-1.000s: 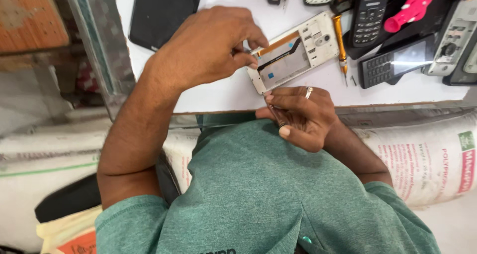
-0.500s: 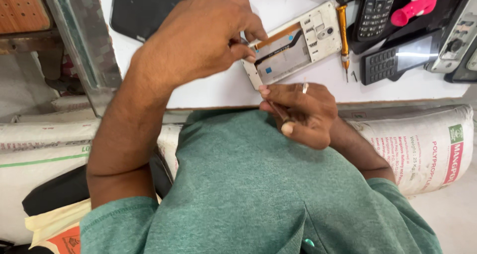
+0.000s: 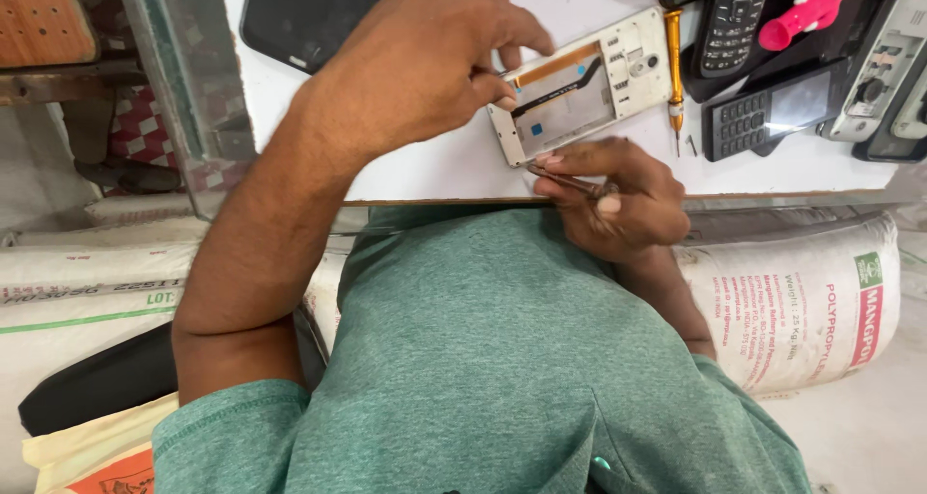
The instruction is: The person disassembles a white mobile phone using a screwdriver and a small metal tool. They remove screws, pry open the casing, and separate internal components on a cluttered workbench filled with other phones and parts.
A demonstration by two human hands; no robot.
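Note:
An opened white phone body [image 3: 589,93] lies on the white table [image 3: 425,166] with its inner parts and an orange strip showing. My left hand [image 3: 425,64] pinches its near left edge with thumb and fingers. My right hand [image 3: 618,199] sits just below the phone at the table's front edge, closed on a thin metal tool [image 3: 565,178] whose tip points at the phone's lower corner.
A yellow-handled screwdriver [image 3: 674,64] lies right of the phone. Further right are black keypad phones [image 3: 763,117], a pink object [image 3: 806,11] and grey phone parts [image 3: 884,64]. A dark tablet [image 3: 309,11] lies at the back left. White sacks [image 3: 801,301] stand below the table.
The view has shifted slightly. My left hand stays on the phone's edge; my right hand has turned a little, with the tool now at the phone's lower corner.

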